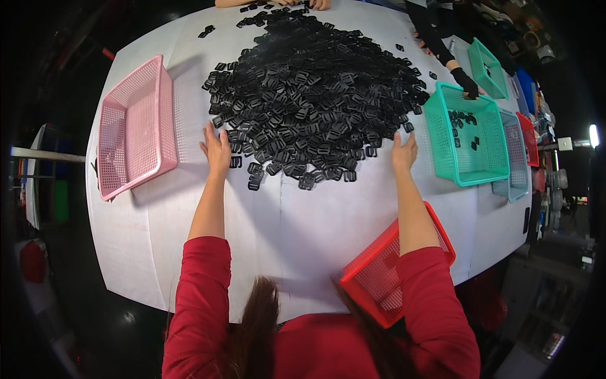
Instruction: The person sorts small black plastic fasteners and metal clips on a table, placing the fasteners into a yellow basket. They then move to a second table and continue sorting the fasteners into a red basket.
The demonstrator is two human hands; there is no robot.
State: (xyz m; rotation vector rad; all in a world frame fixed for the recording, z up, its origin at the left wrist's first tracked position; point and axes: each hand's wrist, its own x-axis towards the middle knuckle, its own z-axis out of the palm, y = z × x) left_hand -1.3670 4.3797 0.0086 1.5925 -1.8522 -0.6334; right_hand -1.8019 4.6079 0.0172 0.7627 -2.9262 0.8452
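Note:
A large heap of black plastic strap buckles (309,95) covers the far middle of the white table. My left hand (216,149) rests at the heap's near left edge, fingers apart and nothing in it, beside a few loose buckles. On the opposite side, my right hand (404,151) is by the heap's near right edge, its fingers stretched out and empty. Between my hands, several buckles lie scattered along the heap's front edge. Under my right forearm sits a red basket (372,275), partly hidden by the arm.
A pink basket (165,120) stands on the left of the table (265,252). To the right, a green basket (473,180) holds several buckles, with a co-worker's black-gloved hand (466,83) at its far rim. Beyond are a second green basket (499,88) and a grey-blue one (519,183). Another person's hands (319,4) are at the far edge.

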